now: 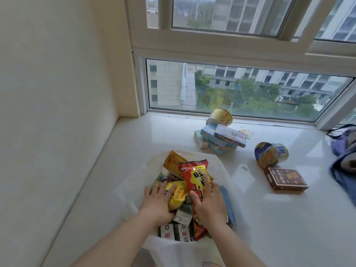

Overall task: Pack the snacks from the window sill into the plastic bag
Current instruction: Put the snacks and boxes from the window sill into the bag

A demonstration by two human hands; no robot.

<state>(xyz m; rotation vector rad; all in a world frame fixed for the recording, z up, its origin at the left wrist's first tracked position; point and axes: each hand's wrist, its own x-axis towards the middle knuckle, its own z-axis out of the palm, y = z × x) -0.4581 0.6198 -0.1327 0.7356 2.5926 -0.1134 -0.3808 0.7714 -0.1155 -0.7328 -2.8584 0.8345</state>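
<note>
Snacks fill the white bag (194,251) on the sill (119,170). My right grip (209,201) curls round a red packet (194,176); my left grip (158,201) lies flat, fingers straight, on a yellow packet (178,195). Beyond lie stacked boxes (224,138), two tubs (270,154) and a brown box (285,179).
</note>
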